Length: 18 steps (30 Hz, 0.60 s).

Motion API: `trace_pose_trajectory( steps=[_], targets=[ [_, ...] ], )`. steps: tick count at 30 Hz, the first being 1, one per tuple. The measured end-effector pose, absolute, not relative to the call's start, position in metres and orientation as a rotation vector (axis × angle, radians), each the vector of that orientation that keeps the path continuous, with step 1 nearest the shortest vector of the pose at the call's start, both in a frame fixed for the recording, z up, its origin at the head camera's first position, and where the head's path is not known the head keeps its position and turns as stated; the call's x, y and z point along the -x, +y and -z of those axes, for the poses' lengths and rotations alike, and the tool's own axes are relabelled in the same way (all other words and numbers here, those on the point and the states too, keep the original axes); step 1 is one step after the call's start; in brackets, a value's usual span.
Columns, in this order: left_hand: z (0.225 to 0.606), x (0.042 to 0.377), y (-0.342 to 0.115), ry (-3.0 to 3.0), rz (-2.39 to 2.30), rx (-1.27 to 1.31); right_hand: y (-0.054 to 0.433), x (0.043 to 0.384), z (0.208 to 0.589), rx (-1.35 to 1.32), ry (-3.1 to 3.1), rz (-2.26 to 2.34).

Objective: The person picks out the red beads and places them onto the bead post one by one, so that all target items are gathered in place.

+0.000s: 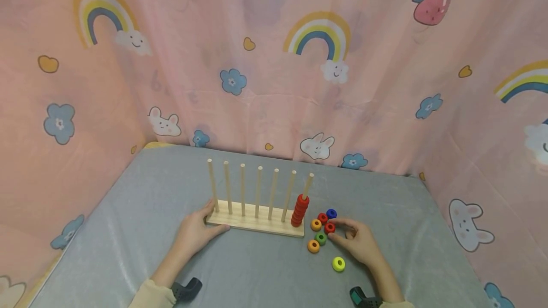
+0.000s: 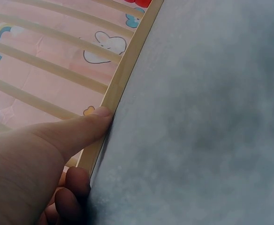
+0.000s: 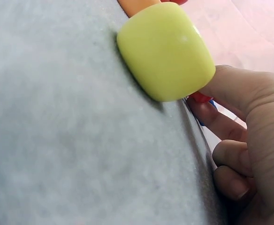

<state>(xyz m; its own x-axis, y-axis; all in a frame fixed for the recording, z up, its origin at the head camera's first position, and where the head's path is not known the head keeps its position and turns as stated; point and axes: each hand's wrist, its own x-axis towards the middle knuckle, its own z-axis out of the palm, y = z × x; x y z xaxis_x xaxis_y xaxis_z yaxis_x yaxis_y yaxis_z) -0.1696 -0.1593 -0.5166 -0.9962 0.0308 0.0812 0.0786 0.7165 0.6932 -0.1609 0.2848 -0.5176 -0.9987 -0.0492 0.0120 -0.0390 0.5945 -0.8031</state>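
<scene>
A pale wooden peg stand [image 1: 252, 224] lies across the table, with a row of several upright pegs. Red beads [image 1: 300, 210] are stacked on its rightmost peg. My left hand [image 1: 194, 229] grips the left end of the base, thumb along the front edge [image 2: 106, 101] and the other fingers curled around the end. To the right of the stand, my right hand [image 1: 357, 241] pinches a red bead [image 1: 329, 227] between thumb and index finger. In the right wrist view, a yellow bead [image 3: 167, 51] partly hides that pinch.
Around the right fingertips lie another red bead [image 1: 323, 218], a blue bead [image 1: 331, 213], a green bead [image 1: 320, 238] and two orange beads [image 1: 313, 246]. Grey cloth [image 1: 257, 274] covers the table. A pink patterned curtain [image 1: 274, 122] stands behind and at both sides.
</scene>
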Motion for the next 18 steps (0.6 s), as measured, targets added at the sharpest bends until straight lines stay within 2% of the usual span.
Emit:
trace_pose_trajectory(
  steps=[18],
  targets=[
    [0.5156,0.1692,-0.1590,-2.862,1.148,0.082,0.2866,0.1608,0.5161,0.087,2.767,1.444]
  ],
)
